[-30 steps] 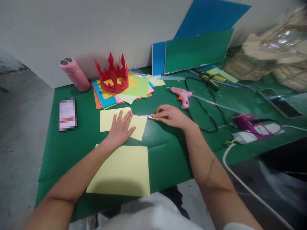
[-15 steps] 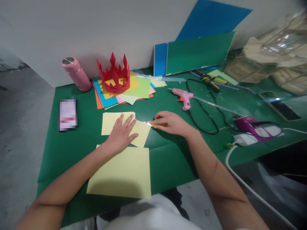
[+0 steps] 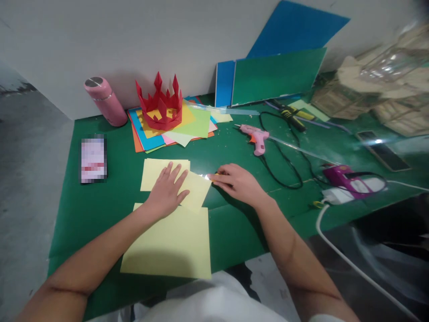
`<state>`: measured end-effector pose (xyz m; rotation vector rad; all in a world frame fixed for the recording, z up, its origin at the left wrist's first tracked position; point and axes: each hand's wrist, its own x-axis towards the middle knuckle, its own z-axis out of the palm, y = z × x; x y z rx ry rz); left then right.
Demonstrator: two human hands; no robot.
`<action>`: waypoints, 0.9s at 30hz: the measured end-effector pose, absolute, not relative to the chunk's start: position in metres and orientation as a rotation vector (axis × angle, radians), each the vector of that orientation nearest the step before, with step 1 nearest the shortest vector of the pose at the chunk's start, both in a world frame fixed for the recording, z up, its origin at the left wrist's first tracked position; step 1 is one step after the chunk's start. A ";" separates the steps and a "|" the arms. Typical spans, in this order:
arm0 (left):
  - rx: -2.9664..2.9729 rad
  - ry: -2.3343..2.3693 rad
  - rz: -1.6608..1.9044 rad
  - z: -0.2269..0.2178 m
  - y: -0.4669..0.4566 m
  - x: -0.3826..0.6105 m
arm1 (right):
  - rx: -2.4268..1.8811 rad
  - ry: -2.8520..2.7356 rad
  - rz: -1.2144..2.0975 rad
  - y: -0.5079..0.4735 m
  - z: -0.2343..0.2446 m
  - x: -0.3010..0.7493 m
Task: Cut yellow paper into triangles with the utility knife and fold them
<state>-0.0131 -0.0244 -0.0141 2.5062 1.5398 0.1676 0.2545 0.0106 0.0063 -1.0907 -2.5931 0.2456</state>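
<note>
One spread left hand point(image 3: 167, 190) lies flat on paper point(image 3: 197, 190) inside the surface's point(image 3: 234, 243) front edge, apart from the right hand point(image 3: 240, 185) pinching a knife point(image 3: 205, 177) I would slide level.

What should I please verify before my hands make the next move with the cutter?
1. Left hand flat on the small yellow paper: ok.
2. Right hand gripping the cutter: ok.
3. Left fingers out of the blade's line: not ok; it seems to point toward them.
4. Small yellow paper off the large yellow sheet: not ok; a corner overlaps it.
5. Small yellow paper in one piece: cannot tell; the left hand covers its middle.
</note>
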 end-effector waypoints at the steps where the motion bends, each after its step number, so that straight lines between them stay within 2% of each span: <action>1: 2.510 1.541 0.167 -0.015 -0.024 -0.013 | -1.082 -2.595 0.249 0.011 0.005 0.255; 27: 2.482 1.523 0.254 -0.026 -0.023 -0.014 | -1.073 -2.616 0.198 0.029 0.003 0.244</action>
